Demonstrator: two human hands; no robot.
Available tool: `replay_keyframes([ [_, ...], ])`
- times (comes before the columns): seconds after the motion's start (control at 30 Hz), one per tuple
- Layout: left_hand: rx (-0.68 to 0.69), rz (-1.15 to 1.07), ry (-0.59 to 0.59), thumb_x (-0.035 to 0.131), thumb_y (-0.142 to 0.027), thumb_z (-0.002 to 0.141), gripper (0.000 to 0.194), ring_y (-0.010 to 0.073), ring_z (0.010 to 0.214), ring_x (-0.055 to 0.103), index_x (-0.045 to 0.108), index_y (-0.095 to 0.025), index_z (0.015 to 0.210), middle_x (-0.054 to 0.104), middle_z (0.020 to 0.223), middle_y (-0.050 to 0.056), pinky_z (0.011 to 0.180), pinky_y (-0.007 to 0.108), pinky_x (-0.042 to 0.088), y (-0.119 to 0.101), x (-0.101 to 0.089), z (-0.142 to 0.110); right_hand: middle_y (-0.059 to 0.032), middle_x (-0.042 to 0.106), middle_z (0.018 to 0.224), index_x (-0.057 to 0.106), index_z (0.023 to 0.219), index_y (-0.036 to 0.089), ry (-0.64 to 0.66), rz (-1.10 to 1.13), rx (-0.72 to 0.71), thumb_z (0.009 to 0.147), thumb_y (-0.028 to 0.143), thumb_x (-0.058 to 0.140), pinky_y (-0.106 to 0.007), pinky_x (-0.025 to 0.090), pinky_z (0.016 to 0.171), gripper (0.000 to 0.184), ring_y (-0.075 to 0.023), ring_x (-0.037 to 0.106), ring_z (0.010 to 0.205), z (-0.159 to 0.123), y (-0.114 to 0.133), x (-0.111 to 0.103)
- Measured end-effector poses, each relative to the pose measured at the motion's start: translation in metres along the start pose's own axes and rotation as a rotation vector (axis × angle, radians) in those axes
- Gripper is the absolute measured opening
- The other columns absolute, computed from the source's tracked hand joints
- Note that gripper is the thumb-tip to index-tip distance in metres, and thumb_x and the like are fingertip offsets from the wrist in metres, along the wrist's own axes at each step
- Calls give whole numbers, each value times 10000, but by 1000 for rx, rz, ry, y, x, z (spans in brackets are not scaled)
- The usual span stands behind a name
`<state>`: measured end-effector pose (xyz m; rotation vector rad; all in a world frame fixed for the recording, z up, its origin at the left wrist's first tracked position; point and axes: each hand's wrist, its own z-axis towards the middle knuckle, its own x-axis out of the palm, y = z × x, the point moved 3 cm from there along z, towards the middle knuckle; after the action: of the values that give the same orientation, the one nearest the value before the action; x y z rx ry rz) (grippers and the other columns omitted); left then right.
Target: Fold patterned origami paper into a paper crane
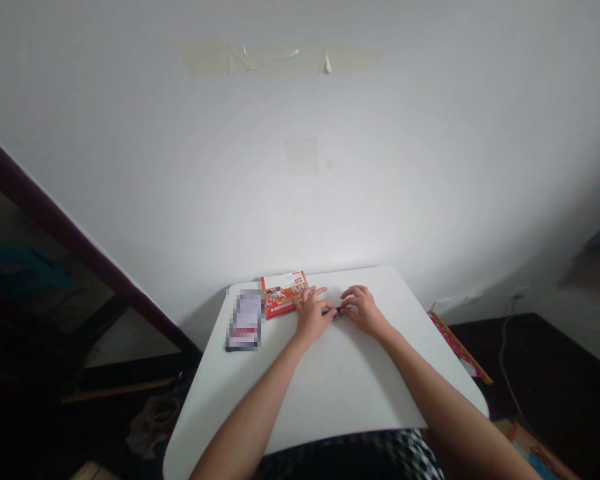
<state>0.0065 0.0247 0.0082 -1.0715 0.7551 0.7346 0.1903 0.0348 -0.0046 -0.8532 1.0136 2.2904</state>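
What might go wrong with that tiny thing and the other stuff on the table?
The small dark thing is pinched at the fingertips of the left hand and right hand, so it might slip out. The left hand is right by the red packet and might nudge it. The phone lies near the table's left edge, so a bump might knock it off.

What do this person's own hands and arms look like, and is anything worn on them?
Both the left hand and the right hand are bare, with no gloves. The forearms are uncovered too, with no sleeves in view. No watch, cables or markings show.
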Motion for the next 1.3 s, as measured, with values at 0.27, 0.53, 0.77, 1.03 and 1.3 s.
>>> replay_keyframes([
  [0.27, 56, 33, 16, 730, -304, 871, 99, 367, 1498, 336, 808, -330, 815, 569, 1529, -23, 1202, 797, 107, -7, -4, -1, -75, 696, 1113, 721, 850, 239, 24, 29, 0, 869, 117, 663, -497, 455, 1049, 136, -274, 536, 1186, -1, 7, 8],
  [0.53, 67, 30, -7, 743, -258, 847, 98, 371, 1486, 355, 803, -296, 777, 568, 1526, -2, 1208, 794, 79, -11, -10, -2, -76, 707, 1081, 764, 885, 256, -13, 38, 25, 859, 213, 747, -515, 450, 1040, 53, -285, 549, 1153, 0, 0, 9],
  [0.77, -3, 18, -48, 807, -348, 821, 29, 362, 1470, 370, 823, -325, 829, 600, 1493, 4, 1215, 759, 139, -2, -9, 1, -69, 727, 1065, 785, 856, 257, -31, 66, 72, 850, 137, 729, -488, 461, 1011, 133, -276, 566, 1132, 2, -7, 7],
  [1.03, -5, 13, -42, 803, -303, 828, 68, 358, 1467, 381, 802, -316, 762, 614, 1471, -13, 1193, 802, 108, 3, -9, 2, -61, 737, 1042, 799, 847, 289, -58, 29, 107, 837, 164, 758, -490, 453, 1009, 132, -286, 571, 1117, 1, -10, 3],
  [1.3, 2, -21, -45, 818, -294, 809, 33, 331, 1453, 400, 806, -276, 783, 606, 1457, 39, 1219, 703, 208, -1, -9, 0, -61, 735, 1034, 792, 819, 276, -49, 22, 111, 843, 252, 778, -482, 451, 1008, 37, -278, 586, 1089, 1, -8, 4],
])
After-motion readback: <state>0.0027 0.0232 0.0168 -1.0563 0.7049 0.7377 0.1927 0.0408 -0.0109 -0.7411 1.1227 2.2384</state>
